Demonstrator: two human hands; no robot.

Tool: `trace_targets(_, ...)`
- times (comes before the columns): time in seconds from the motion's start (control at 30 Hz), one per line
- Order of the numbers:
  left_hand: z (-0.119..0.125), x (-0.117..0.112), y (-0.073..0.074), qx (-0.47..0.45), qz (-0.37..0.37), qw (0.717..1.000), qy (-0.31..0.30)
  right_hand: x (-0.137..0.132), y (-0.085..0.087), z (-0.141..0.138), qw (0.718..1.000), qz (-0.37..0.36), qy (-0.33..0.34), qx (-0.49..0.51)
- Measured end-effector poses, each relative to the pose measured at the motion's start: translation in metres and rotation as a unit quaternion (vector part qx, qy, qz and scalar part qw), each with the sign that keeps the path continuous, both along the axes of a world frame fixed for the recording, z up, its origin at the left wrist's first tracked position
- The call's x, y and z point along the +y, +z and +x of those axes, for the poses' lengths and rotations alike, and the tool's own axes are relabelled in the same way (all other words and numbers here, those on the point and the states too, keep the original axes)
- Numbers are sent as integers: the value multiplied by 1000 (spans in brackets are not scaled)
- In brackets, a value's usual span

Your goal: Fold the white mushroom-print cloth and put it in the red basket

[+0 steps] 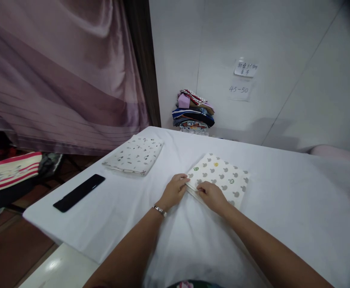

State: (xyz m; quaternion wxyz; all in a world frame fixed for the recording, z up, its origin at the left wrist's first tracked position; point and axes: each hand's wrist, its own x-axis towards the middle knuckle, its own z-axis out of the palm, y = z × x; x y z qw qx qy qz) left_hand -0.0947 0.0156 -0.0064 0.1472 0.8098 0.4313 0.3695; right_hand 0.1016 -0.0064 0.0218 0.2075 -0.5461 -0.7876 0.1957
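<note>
A folded white cloth with grey and green mouse-head prints (223, 176) lies on the white table cover (283, 208) in front of me. My left hand (175, 191) pinches its near-left corner, fingers curled on the edge; a bracelet sits on that wrist. My right hand (212, 196) rests on the cloth's near edge with fingers bent down onto it. Both hands sit close together at that corner.
A second folded patterned cloth (134, 155) lies at the left. A black phone (79, 192) sits near the table's left edge. A stack of folded clothes (193, 113) stands against the white wall. A mauve curtain (57, 76) hangs at the left.
</note>
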Motion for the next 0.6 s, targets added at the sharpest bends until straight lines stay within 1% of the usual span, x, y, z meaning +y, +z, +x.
trace_targets(0.2,-1,1,5,22,-18,1000,-8,-1,2,-1,1000,-4,-6,22)
trace_targets(0.33,-1,2,5,43,-19,999,-10,-2,2,-2,999,1,-10,34)
trace_targets(0.6,2,3,4,37,10,999,6,-6,0,-3,1000,13,12,2)
